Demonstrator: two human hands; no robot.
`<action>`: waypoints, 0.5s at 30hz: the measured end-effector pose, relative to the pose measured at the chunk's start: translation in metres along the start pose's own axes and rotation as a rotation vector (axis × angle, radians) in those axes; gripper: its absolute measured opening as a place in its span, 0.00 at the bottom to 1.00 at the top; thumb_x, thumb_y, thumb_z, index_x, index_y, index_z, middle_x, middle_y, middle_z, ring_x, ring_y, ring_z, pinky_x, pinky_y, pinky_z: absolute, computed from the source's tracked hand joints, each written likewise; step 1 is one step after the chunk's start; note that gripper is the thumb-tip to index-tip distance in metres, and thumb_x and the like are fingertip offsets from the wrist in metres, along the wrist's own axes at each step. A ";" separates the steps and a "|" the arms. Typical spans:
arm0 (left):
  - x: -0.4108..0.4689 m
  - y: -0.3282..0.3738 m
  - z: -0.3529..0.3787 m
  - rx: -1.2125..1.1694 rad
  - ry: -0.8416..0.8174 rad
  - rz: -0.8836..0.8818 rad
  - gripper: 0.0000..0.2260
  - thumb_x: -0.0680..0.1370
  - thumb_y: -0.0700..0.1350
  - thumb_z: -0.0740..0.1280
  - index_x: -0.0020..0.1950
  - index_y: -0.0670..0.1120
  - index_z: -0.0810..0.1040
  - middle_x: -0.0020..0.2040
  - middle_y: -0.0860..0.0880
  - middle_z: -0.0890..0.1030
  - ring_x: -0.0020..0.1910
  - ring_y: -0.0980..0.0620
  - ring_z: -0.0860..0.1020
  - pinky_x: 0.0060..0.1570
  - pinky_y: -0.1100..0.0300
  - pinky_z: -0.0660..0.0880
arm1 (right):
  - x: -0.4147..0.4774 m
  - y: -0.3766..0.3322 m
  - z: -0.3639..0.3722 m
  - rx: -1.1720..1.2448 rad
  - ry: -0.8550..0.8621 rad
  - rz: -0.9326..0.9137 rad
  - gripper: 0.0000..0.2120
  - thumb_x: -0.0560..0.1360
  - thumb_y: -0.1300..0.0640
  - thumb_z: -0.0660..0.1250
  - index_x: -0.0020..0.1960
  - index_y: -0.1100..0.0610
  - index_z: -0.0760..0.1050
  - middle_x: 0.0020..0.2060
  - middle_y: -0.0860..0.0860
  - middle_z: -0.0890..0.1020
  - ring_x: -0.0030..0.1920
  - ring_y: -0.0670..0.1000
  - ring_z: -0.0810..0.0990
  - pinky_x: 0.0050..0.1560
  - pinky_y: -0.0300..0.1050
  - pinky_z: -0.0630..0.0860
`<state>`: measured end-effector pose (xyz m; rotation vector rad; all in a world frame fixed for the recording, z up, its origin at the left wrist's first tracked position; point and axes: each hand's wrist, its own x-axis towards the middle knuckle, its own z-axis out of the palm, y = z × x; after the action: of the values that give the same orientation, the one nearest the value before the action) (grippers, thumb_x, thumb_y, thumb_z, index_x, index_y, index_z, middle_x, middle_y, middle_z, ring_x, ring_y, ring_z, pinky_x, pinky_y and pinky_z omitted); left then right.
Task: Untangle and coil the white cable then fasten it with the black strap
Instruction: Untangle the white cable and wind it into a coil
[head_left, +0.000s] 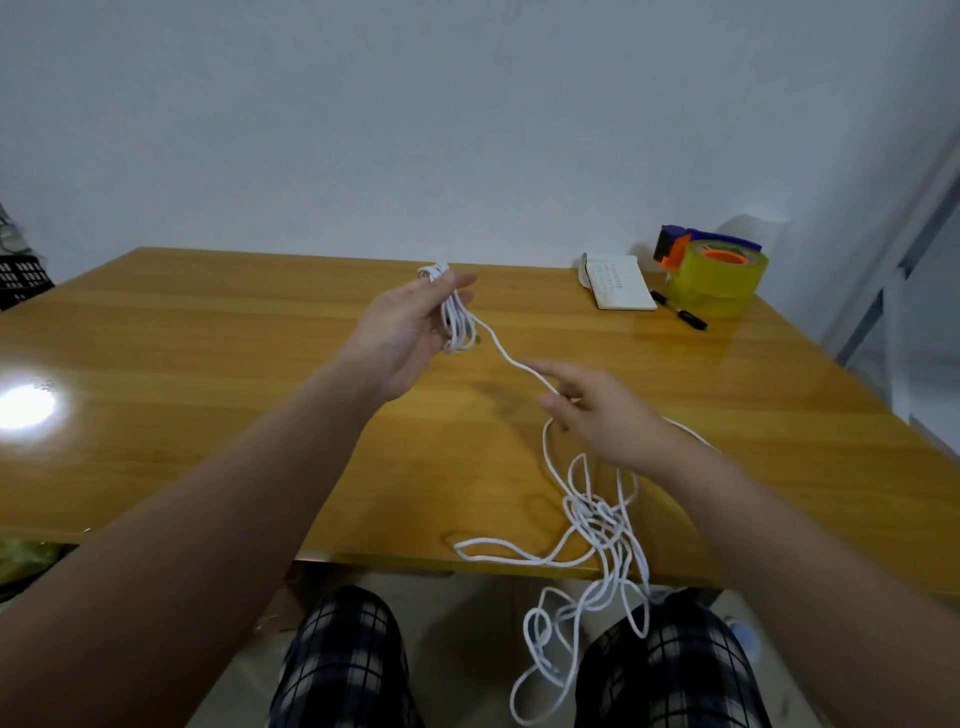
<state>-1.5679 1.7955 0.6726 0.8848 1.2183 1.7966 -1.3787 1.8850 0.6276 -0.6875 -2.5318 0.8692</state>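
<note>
A white cable (592, 514) lies in a loose tangle on the near right part of a wooden table (208, 364), with loops spilling over the front edge toward plaid trousers (343, 660). The left hand (400, 338), raised above the table, grips a small bundle of coiled loops between thumb and curled fingers. One strand runs down to the right hand (608, 415), which lightly pinches it between outstretched forefinger and thumb. At the far right corner sit a notebook (618, 283), a pen (680, 310) and a tape dispenser (717, 270).
</note>
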 end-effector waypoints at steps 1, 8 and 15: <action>0.000 -0.001 -0.003 0.014 0.006 -0.012 0.10 0.82 0.42 0.59 0.49 0.42 0.78 0.49 0.46 0.78 0.53 0.52 0.78 0.51 0.56 0.77 | 0.000 0.001 -0.001 0.014 0.051 0.001 0.18 0.79 0.57 0.61 0.68 0.47 0.70 0.38 0.46 0.78 0.42 0.50 0.78 0.47 0.46 0.75; 0.002 -0.009 0.015 -0.127 -0.015 -0.052 0.13 0.81 0.44 0.59 0.43 0.41 0.79 0.44 0.45 0.76 0.47 0.49 0.77 0.46 0.52 0.79 | 0.001 -0.016 0.013 -0.739 -0.141 -0.030 0.26 0.80 0.61 0.52 0.72 0.38 0.58 0.61 0.53 0.72 0.58 0.58 0.75 0.41 0.46 0.66; 0.005 -0.014 -0.004 0.185 0.082 0.007 0.08 0.80 0.44 0.63 0.49 0.44 0.80 0.44 0.43 0.74 0.36 0.52 0.71 0.37 0.59 0.66 | -0.002 -0.037 0.005 -0.468 -0.167 -0.131 0.15 0.80 0.56 0.58 0.65 0.47 0.71 0.57 0.49 0.75 0.54 0.52 0.76 0.46 0.47 0.72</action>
<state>-1.5706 1.8012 0.6583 0.9269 1.4541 1.7614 -1.3915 1.8562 0.6473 -0.5890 -2.9267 0.2970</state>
